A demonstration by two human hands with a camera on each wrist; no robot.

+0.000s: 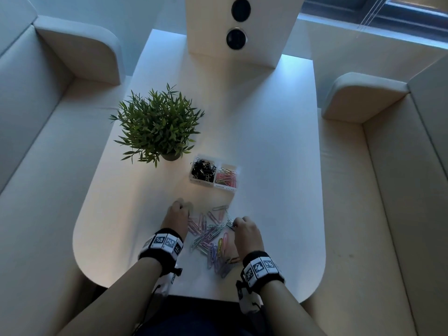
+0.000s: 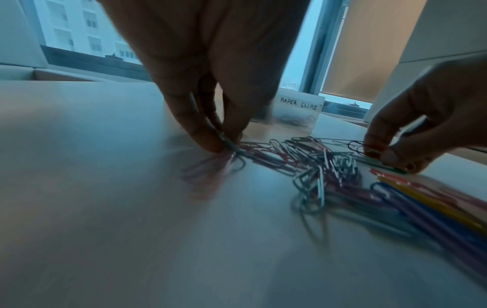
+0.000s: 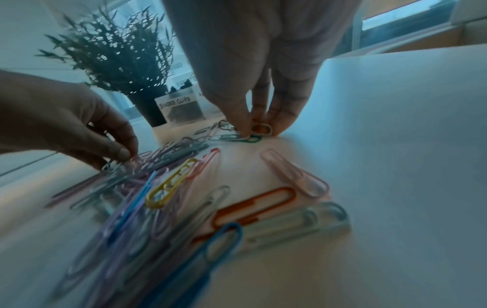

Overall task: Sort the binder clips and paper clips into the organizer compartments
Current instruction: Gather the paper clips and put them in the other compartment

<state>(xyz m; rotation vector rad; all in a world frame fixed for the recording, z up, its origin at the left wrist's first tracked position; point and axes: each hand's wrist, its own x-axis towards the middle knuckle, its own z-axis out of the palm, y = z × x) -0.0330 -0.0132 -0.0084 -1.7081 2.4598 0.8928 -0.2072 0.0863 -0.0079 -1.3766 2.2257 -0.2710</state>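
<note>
A loose pile of coloured paper clips [image 1: 213, 238] lies on the white table [image 1: 271, 166] between my hands. My left hand [image 1: 185, 209] pinches a few paper clips [image 2: 229, 145] at the pile's left edge, fingertips down on the table. At the pile's far right edge, my right hand [image 1: 234, 224] pinches paper clips [image 3: 259, 130] against the tabletop. Beyond the pile stands the clear organizer [image 1: 213, 186]. Its left compartment holds black binder clips [image 1: 203, 171], its right compartment coloured paper clips [image 1: 226, 177]. Labels read PAPER CLIPS [image 2: 297, 104] and BINDER CLIPS [image 3: 176, 104].
A potted green plant [image 1: 157, 122] stands just left of and behind the organizer. A white box [image 1: 242, 27] with two dark round openings sits at the table's far end. Pale sofas flank the table on both sides.
</note>
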